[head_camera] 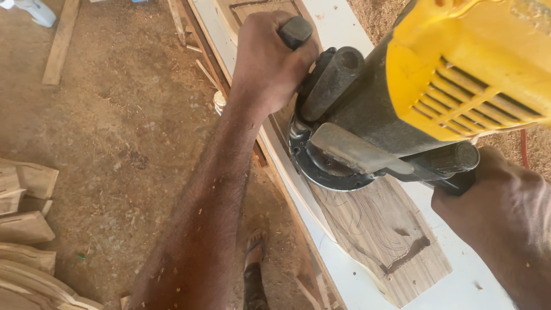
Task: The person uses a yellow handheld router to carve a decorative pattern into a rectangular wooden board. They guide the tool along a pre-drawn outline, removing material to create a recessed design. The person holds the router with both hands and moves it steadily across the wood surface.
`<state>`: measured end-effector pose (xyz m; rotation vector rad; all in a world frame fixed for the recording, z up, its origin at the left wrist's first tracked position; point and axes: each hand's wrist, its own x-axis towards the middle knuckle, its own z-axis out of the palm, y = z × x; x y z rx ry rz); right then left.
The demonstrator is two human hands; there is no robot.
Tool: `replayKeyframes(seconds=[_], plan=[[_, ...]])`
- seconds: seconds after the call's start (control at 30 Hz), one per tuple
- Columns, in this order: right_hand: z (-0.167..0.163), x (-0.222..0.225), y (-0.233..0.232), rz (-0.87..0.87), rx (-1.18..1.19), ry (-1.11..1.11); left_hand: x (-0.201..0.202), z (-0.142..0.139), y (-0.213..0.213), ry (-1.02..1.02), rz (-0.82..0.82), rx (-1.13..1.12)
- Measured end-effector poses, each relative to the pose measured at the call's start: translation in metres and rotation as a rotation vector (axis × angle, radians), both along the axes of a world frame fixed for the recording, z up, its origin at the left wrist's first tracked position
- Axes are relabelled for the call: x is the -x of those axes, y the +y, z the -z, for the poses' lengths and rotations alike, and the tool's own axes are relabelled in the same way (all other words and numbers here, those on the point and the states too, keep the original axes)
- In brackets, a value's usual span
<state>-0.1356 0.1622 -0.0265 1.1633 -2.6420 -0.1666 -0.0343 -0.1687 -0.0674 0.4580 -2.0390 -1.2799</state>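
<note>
- Head view, only one I get: left hand [270, 63] clenched round a dark side handle [295, 31] of the yellow power router [413, 97], fingers wrapped tight, knuckles up.
- Right hand [499, 206] at the other dark handle [453, 161] low on the right; I see it pressed against the grip, but the fingers are hidden under the handle, so I cannot tell how fully they are closed.
- Router base [327, 166], a round metal plate, sits flat on the brown wood panel [384, 229], touching it.
- Panel lies on a long white board [459, 287] running from top centre to bottom right.
- Progress, my judgement: one short dark groove [407, 252] already cut near the panel's lower end, and thin curved pencil lines [356, 215] just below the base look uncut, so most of the pattern seems left to do.
- Cutter itself hidden under the base; I cannot say whether it is biting now.
- Around: sawdust-covered dirt floor [126, 126], stacked curved wood pieces [26, 241] at lower left, loose wooden strip [60, 43] at upper left, sandalled foot [255, 252] below the board edge.
</note>
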Motion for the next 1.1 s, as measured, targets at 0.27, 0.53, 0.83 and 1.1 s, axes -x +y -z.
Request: replayKeyframes(seconds=[0.27, 0.53, 0.83, 1.1], plan=[[-0.003, 0.004, -0.003, 0.032, -0.032, -0.014, -0.004, 0.001, 0.001, -0.002, -0.046, 0.017], [-0.006, 0.022, -0.002, -0.131, 0.072, -0.039, -0.013, 0.000, 0.009, 0.000, -0.131, 0.059], [0.000, 0.040, 0.016, -0.069, 0.007, -0.068, -0.009, 0.003, 0.033, -0.025, -0.198, -0.061], [0.026, 0.070, 0.026, -0.220, 0.137, 0.015, 0.003, -0.003, 0.035, -0.045, -0.215, -0.067]])
